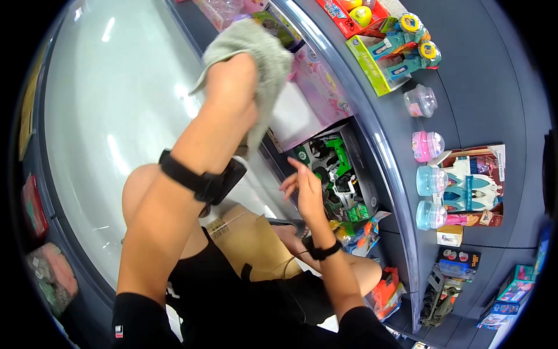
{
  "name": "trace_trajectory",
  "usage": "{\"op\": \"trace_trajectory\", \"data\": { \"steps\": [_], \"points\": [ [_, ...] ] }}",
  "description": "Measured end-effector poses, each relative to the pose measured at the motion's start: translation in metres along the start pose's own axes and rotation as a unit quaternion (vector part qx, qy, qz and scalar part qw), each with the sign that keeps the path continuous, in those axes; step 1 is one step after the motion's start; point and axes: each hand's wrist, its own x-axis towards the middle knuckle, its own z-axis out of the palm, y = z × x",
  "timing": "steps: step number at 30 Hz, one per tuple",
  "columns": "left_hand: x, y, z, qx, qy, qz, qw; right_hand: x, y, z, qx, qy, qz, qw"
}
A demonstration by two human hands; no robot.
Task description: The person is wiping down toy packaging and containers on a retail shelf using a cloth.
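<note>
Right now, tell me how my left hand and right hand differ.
Your left hand is mostly covered by a grey-green cloth; your right hand is bare and empty. The left hand's fingers are hidden, while the right hand's fingers show, partly extended. The left sits higher in the picture than the right. Both forearms wear a black band.

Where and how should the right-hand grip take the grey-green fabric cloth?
Probably pinch the grey-green fabric cloth by its lower tail, coming from the picture's lower right. That end hangs loose and narrow on the side of the open right-hand grip, while the left-hand grip is at the bunched upper part.
</note>
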Motion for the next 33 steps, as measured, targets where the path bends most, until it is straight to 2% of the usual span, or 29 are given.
{"op": "trace_trajectory", "data": {
  "steps": [3,5,7,8,10,12,14,16,17,18,20,21,22,24,28,31,33],
  "points": [
    [0.006,0.017,-0.013,0.037,0.056,0.011,0.998,0.048,0.003,0.004,-0.051,-0.03,-0.017,0.998],
    [0.014,0.031,-0.027,-0.08,0.16,-0.035,0.983,0.092,0.012,0.008,-0.044,-0.049,-0.007,0.998],
    [0.015,0.043,-0.031,-0.028,0.173,-0.019,0.984,0.134,0.02,0.009,-0.029,-0.087,0.025,0.996],
    [0.016,0.048,-0.034,0.018,0.183,-0.002,0.983,0.158,0.031,0.011,0.013,-0.08,0.039,0.996],
    [0.023,0.055,-0.049,0.013,0.178,0.01,0.984,0.208,0.044,0.012,-0.003,-0.067,0.079,0.995],
    [0.028,0.06,-0.07,-0.005,0.161,0.029,0.986,0.267,0.083,0.007,-0.028,-0.023,0.032,0.999],
    [0.033,0.064,-0.087,0.045,0.153,0.038,0.986,0.337,0.128,-0.001,-0.158,0.032,-0.044,0.986],
    [0.036,0.067,-0.095,0.028,0.164,-0.007,0.986,0.368,0.101,0.009,-0.197,0.061,-0.077,0.976],
    [0.035,0.067,-0.095,0.027,0.179,-0.009,0.983,0.391,0.103,0.008,-0.253,0.077,-0.11,0.958],
    [0.033,0.067,-0.092,0.025,0.194,-0.011,0.981,0.408,0.108,0.011,-0.252,0.071,-0.107,0.959],
    [0.031,0.066,-0.084,0.022,0.223,-0.014,0.975,0.432,0.112,0.017,-0.396,0.128,-0.118,0.902],
    [0.03,0.066,-0.08,0.021,0.236,-0.015,0.971,0.44,0.116,0.02,-0.41,0.121,-0.099,0.899],
    [0.029,0.064,-0.075,0.02,0.248,-0.017,0.968,0.441,0.115,0.027,-0.406,0.119,-0.099,0.9],
    [0.027,0.061,-0.07,0.025,0.272,-0.018,0.962,0.434,0.107,0.039,-0.368,0.105,0.019,0.924],
    [0.021,0.054,-0.069,0.064,0.286,-0.033,0.955,0.43,0.119,0.055,-0.394,0.155,0.013,0.906],
    [0.016,0.047,-0.066,0.045,0.268,-0.042,0.961,0.425,0.126,0.055,-0.391,0.212,-0.023,0.895],
    [0.012,0.041,-0.065,0.094,0.216,-0.037,0.971,0.416,0.127,0.049,-0.351,0.227,-0.017,0.908]
  ]
}}
